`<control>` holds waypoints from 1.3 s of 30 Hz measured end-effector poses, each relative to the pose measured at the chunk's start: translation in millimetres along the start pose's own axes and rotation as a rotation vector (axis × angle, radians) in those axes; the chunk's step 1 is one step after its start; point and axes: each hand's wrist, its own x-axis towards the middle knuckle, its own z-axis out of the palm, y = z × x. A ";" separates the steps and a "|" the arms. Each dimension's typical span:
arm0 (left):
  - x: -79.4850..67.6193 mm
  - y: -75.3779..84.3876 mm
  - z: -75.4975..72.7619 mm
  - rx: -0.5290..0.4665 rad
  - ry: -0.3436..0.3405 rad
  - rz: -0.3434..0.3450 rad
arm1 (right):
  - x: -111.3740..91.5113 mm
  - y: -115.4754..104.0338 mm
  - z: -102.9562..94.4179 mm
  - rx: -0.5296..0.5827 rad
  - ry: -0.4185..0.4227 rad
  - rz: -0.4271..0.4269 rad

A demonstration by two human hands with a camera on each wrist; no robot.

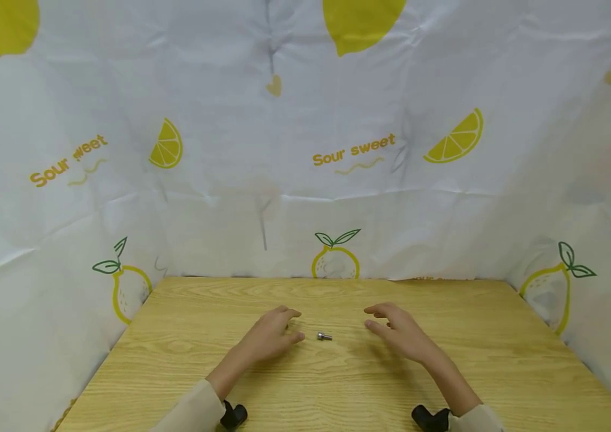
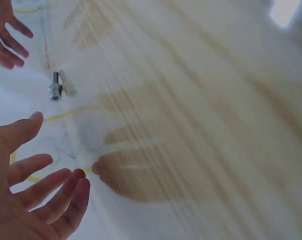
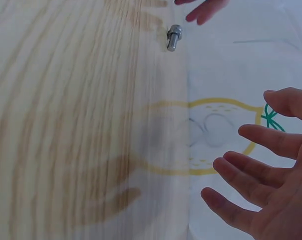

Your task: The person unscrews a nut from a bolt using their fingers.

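A small silvery metal bolt (image 1: 324, 336) lies on its side on the wooden table, its thicker head toward the left hand and its thin shank toward the right. To its left is my left hand (image 1: 270, 334), fingers spread and relaxed, thumb nearest the bolt. On the other side my right hand (image 1: 401, 331) hovers with loosely bent fingers, holding nothing. In the left wrist view the bolt (image 2: 55, 87) appears beyond the left thumb. The right wrist view shows the bolt (image 3: 173, 38) well apart from the right fingers.
The wood-grain table (image 1: 337, 396) ends at a white curtain (image 1: 229, 180) printed with lemons, which surrounds it at the back and both sides. Black straps with camera mounts sit on both wrists, below light sleeves (image 1: 194, 411).
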 end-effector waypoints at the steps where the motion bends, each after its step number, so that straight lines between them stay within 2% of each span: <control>1: 2.7 3.0 2.2 0.011 -0.007 0.008 | 0.7 -1.1 0.5 -0.003 -0.002 0.001; 9: 22.2 21.4 15.5 0.077 -0.030 0.056 | 6.4 -10.7 4.0 -0.007 -0.025 -0.007; 15: 33.2 27.6 22.2 0.066 -0.050 0.110 | 7.9 -14.0 6.1 -0.004 -0.027 -0.011; 22: 41.7 35.0 25.7 0.111 -0.077 0.142 | 9.3 -12.5 8.6 -0.003 -0.027 -0.007; 29: 48.1 41.6 25.7 0.132 -0.112 0.147 | 9.2 -9.1 7.4 -0.011 -0.026 -0.015; 39: 46.1 41.9 24.4 0.054 -0.104 0.107 | 10.8 -12.9 7.0 0.023 -0.042 -0.001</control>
